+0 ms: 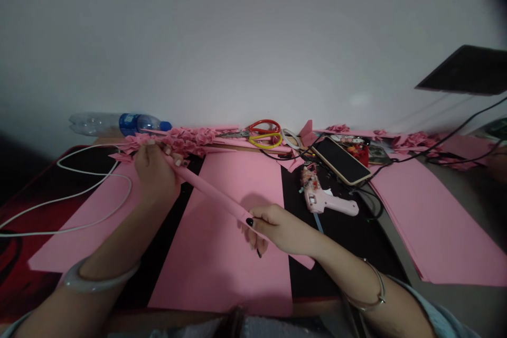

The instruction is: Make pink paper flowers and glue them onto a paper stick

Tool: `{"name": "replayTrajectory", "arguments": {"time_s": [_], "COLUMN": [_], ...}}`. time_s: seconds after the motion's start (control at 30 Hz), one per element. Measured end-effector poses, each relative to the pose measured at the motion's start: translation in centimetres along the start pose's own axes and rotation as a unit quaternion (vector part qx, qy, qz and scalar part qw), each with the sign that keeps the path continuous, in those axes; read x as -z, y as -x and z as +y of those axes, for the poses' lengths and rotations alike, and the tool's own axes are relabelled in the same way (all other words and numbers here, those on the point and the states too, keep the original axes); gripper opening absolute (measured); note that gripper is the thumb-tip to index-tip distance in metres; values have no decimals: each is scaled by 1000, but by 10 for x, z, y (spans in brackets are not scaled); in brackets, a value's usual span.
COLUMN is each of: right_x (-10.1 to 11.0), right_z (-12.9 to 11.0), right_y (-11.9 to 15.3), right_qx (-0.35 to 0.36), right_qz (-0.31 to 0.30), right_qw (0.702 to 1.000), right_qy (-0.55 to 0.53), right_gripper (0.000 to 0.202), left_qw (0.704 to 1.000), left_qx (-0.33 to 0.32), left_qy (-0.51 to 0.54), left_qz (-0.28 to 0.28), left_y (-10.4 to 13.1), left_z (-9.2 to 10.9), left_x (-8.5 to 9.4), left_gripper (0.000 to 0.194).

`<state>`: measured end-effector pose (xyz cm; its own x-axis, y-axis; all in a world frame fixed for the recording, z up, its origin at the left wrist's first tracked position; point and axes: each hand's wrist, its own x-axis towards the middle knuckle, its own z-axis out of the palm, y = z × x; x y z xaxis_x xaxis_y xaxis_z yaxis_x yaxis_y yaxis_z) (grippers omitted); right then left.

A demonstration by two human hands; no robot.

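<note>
A long pink paper roll (214, 193) slants across the view, held at both ends of its middle stretch. My left hand (158, 169) is closed around its upper left part, close to pink paper flowers (190, 140). Lower down, my right hand (273, 224) pinches the roll between thumb and index finger, the other fingers curled beneath it. The roll's lower end sticks out past my right wrist. Under both hands lies a flat pink paper sheet (225, 280) on the black table surface.
Scissors (265, 140), a white tape ring (291, 138), a phone (341, 161) and a pink glue gun (332, 203) lie toward the back and right. A plastic bottle (99, 123) rests by the wall. Pink sheets (439, 222) are stacked at right; a white cable (59, 199) loops at left.
</note>
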<state>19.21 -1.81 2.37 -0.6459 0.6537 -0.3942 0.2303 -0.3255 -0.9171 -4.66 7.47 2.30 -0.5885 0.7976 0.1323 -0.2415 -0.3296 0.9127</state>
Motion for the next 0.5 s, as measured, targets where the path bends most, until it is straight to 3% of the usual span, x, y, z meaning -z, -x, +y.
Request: {"name": "replayTrajectory", "arguments": {"time_s": [0.37, 0.5], "right_x": [0, 9], "right_z": [-2, -8], "right_y": [1, 9], "right_qx": [9, -7], "right_qz": [18, -25], "right_qw": [1000, 999], "right_qy": [7, 24], "right_gripper": [21, 11], "left_qw": [1000, 998], "left_qx": [11, -30], "left_qy": [-5, -40], "left_qz": [-5, -30], "left_y": [12, 1], "left_z": [2, 3], "left_x": [-4, 4], "left_gripper": [20, 18]}}
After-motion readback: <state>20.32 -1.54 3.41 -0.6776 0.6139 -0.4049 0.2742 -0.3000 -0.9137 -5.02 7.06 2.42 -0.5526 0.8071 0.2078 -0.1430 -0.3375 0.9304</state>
